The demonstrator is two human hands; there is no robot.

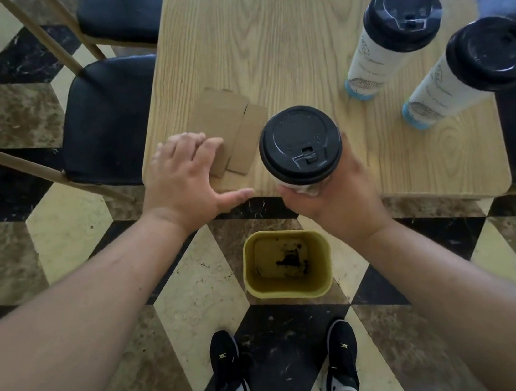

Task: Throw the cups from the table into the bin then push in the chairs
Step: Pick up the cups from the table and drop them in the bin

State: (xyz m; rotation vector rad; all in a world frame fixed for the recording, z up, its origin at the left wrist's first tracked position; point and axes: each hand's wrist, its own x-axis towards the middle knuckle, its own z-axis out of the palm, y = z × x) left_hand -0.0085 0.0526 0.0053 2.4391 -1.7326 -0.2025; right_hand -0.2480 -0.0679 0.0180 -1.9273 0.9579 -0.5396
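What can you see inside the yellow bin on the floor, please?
The yellow bin holds no cups, only dark stains or debris on its bottom. Nothing covers its opening; the right hand holds a lidded cup above the table edge.

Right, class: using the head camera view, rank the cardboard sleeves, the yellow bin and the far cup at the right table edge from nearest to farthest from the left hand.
1. Cardboard sleeves: flat on the table, under the left hand's fingertips.
2. Yellow bin: on the floor, below and to the right.
3. Far cup: right table edge.
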